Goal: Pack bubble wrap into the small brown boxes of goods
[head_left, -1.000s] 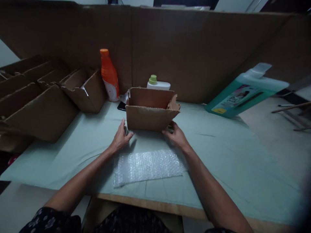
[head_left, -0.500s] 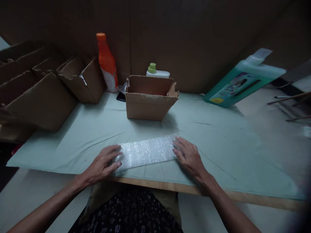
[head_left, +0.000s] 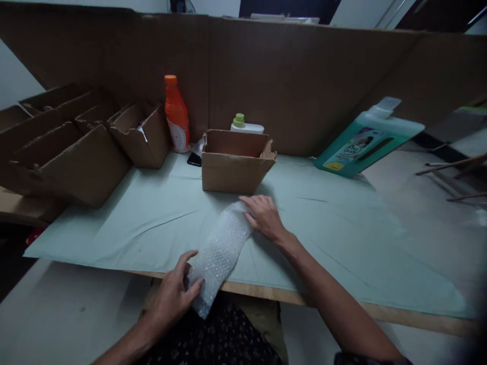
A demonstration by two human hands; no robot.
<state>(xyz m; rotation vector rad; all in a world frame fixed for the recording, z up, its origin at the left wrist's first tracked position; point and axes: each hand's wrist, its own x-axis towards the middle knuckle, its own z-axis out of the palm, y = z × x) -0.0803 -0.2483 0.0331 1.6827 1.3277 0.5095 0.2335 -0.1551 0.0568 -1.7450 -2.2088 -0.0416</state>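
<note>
A flat strip of bubble wrap [head_left: 220, 249] slants across the front of the table. Its near end sticks out past the table edge over my lap, and its far end bends up a little. My left hand [head_left: 178, 285] grips the near end at its left side, thumb on top and some fingers hidden. At the far end, my right hand [head_left: 262, 215] has its fingers closed over the corner. Just behind it stands an open-topped cardboard box [head_left: 232, 172].
Several open cardboard boxes [head_left: 87, 167] crowd the left side. An orange bottle [head_left: 177, 116], a dark phone [head_left: 194, 159] and a white bottle with a green cap [head_left: 246, 126] stand or lie at the back. A large green jug [head_left: 361, 139] leans at the right. Cardboard panels [head_left: 304, 86] wall the rear.
The bubble wrap has turned from lying crosswise to a slant, its left end drawn towards me over the edge. My right hand has moved left and farther away. The view has tilted up.
</note>
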